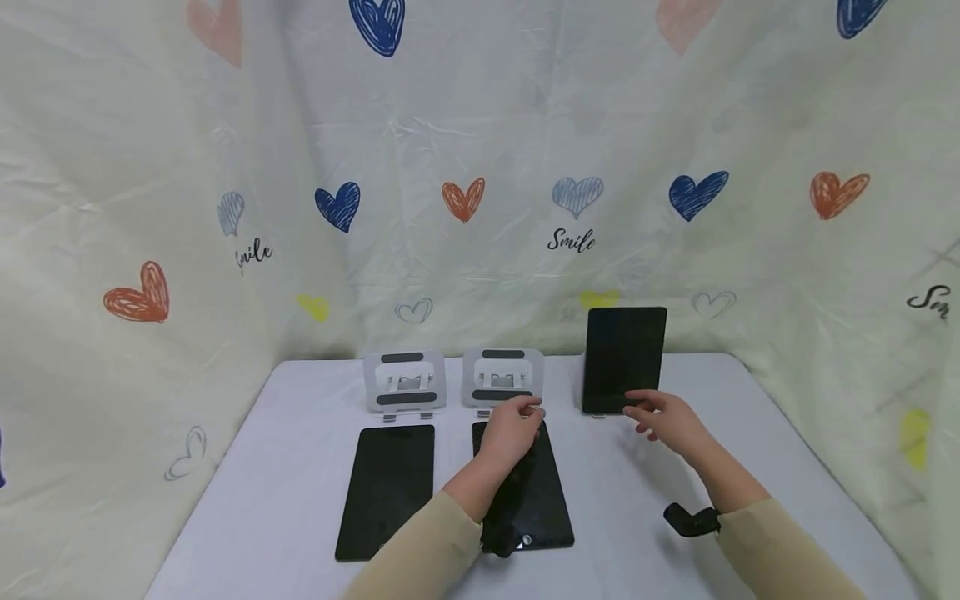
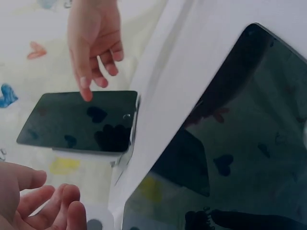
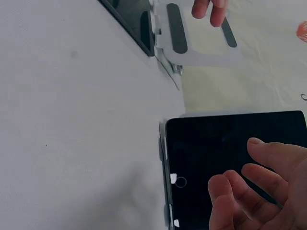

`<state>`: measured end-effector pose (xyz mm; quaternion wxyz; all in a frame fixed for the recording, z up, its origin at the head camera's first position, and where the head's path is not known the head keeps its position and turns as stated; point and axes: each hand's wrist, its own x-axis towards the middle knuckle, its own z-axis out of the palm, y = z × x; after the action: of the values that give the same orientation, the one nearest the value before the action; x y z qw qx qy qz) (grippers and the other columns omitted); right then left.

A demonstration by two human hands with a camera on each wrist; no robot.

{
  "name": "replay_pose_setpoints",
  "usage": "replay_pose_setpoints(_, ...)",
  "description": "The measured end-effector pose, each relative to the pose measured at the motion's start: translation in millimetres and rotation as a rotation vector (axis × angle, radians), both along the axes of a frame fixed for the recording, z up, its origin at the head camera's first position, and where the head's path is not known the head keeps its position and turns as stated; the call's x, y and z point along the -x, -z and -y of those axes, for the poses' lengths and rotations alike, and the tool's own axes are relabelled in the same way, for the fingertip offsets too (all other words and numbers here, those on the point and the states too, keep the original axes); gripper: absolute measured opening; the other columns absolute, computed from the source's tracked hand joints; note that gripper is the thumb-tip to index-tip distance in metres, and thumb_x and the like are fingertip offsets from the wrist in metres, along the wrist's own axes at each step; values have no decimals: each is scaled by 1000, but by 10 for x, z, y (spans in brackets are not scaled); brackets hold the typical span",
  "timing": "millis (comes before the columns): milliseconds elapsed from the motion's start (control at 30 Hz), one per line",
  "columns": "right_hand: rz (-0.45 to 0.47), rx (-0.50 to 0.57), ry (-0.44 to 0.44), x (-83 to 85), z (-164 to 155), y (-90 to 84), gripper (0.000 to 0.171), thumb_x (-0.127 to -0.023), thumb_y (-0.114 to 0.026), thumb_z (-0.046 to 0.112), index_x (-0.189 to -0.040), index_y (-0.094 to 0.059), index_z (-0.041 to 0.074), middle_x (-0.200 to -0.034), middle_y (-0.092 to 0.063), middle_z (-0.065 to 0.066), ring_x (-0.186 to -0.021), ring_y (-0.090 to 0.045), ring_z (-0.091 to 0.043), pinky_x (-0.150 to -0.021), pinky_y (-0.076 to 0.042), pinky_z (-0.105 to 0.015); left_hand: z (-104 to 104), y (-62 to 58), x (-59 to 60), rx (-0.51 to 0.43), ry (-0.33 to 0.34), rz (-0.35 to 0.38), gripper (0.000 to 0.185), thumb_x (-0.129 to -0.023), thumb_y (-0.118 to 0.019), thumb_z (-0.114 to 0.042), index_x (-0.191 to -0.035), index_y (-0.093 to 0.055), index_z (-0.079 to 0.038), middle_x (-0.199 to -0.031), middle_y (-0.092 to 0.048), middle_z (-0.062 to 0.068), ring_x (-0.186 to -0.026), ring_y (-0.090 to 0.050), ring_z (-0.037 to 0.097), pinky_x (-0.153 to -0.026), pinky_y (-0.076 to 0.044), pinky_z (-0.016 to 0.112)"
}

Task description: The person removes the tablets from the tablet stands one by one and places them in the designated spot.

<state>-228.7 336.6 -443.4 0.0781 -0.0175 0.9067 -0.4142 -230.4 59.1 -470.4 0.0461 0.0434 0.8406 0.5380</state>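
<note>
A black tablet stands upright on a stand at the right, its lower edge on the stand's lip. My right hand is just in front of its lower right part, thumb and fingers apart and holding nothing; whether a fingertip touches the screen I cannot tell. My left hand hovers over the far end of the middle tablet, which lies flat, and before the middle stand. Its fingers are loosely bent with nothing between them, as the left wrist view also shows of the left hand.
Another black tablet lies flat at the left, below a second grey-white stand with dark pads. The white table ends at a curtain printed with hearts. A black wrist mount sits at my right cuff.
</note>
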Motion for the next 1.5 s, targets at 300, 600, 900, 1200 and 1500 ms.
replay_pose_setpoints(300, -2, 20, 71, 80, -206, -59, 55, -102, -56, 33, -142, -46, -3, -121, -60, -27, -91, -67, -24, -73, -54, -30, -290, -121, 92, 45, -26, -48, 30, -98, -62, -33, -125, -69, -22, -102, -68, -6, -76, -61, 7, -69, -52, 29)
replay_pose_setpoints(600, -33, 79, 169, 145, -369, -134, 62, -103, -52, 36, -148, -38, -3, -132, -55, -31, -103, -64, -33, -74, -54, -24, -519, -203, 221, 66, -40, -99, 31, -99, -61, -32, -127, -68, -23, -102, -69, -7, -88, -61, 12, -73, -51, 32)
replay_pose_setpoints(900, -79, 70, 247, 208, -495, -86, 65, -102, -53, 39, -152, -34, 1, -135, -49, -29, -108, -58, -41, -74, -52, -23, -678, -296, 318, 5, -49, -85, 37, -99, -60, -28, -135, -62, -19, -105, -67, -4, -81, -59, 12, -68, -50, 31)
replay_pose_setpoints(1200, -117, -46, 259, 300, -409, -55, 66, -103, -49, 38, -153, -30, -1, -138, -45, -31, -115, -51, -43, -86, -48, -48, -766, -334, 436, 16, -29, -75, 49, -99, -61, -28, -145, -51, -18, -115, -66, -2, -96, -63, 16, -84, -51, 37)
replay_pose_setpoints(1500, -90, -119, 238, 451, -311, -53, 75, -103, -48, 38, -153, -18, -9, -146, -30, -36, -131, -36, -51, -103, -39, -59, -813, -354, 463, 28, -2, -28, 51, -100, -59, -29, -149, -47, -21, -122, -63, 0, -98, -61, 15, -84, -51, 37)
